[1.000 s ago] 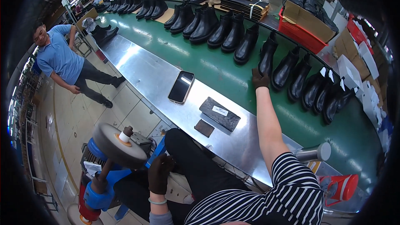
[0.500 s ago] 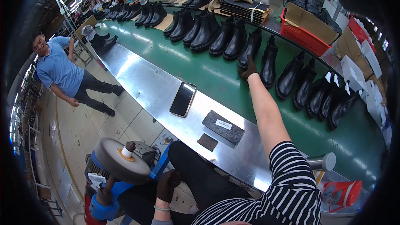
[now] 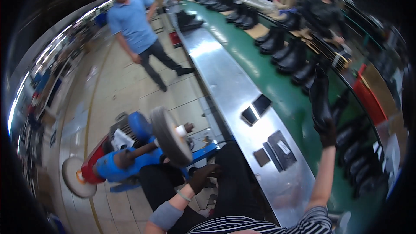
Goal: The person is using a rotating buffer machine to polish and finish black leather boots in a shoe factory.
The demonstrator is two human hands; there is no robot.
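Right hand point(image 3: 328, 133) grips black boot point(image 3: 320, 99) – left hand point(image 3: 202, 177) on lap.

Black boot point(image 3: 320, 102) upright, lifted above green belt point(image 3: 277, 91) (glossy).

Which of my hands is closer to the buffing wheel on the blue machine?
Left. Your left hand rests on your thigh just below and right of the buffing wheel, not touching it. Your right hand is far off over the green conveyor belt, gripping a black boot.
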